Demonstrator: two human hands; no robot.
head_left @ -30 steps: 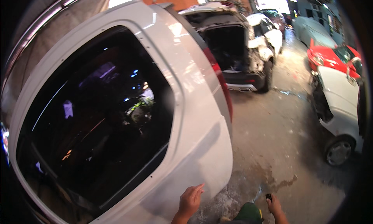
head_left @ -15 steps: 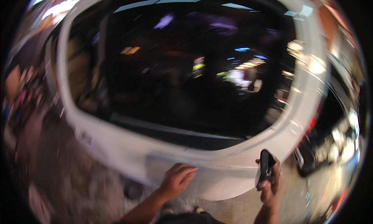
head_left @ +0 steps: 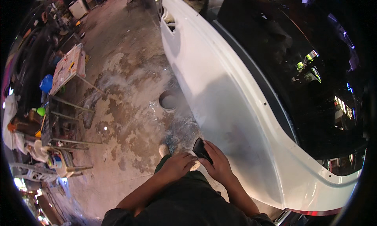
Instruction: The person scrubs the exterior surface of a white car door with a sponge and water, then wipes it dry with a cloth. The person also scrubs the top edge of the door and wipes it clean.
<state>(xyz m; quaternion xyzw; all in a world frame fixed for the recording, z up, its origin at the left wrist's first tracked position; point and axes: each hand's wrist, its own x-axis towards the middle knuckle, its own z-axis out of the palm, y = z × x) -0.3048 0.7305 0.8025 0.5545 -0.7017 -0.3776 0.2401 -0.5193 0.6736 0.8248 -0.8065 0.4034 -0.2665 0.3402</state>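
A small flat black pad (head_left: 202, 149) is gripped in my right hand (head_left: 218, 165), low in the view, close to my body. My left hand (head_left: 177, 165) rests against the pad's lower edge, its fingertips touching it. Both hands hover just left of a white car body panel (head_left: 220, 104) with a dull grey sanded patch. Above the panel sits a dark glossy rear window (head_left: 310, 65) that reflects lights.
The stained concrete floor (head_left: 125, 108) is dusted white, with a round grey dish (head_left: 169, 100) lying on it beside the car. A metal rack (head_left: 63, 120) with cans and clutter stands at the left. My white shoe (head_left: 163, 149) shows below my hands.
My view has swung from the rear window down to the car's side and the floor. My left hand left the panel and joined my right hand at the black pad.
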